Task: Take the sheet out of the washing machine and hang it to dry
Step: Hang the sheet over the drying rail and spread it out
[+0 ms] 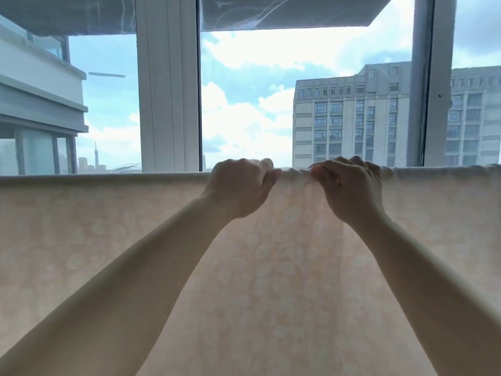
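A window frame (168, 85) of white uprights stands ahead, with a cloudy blue sky (244, 99) beyond the glass. A grey block (349, 118) rises at the right, a balcony (38, 85) juts in at the left, and a thin tower (95, 156) stands far off.

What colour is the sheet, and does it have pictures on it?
The sheet is pale peach with faint white blotchy shapes, seen in the head view.

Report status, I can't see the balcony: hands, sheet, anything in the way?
Left hand and right hand both gripping the top fold. Sheet draped, hanging flat. Nothing in the way.
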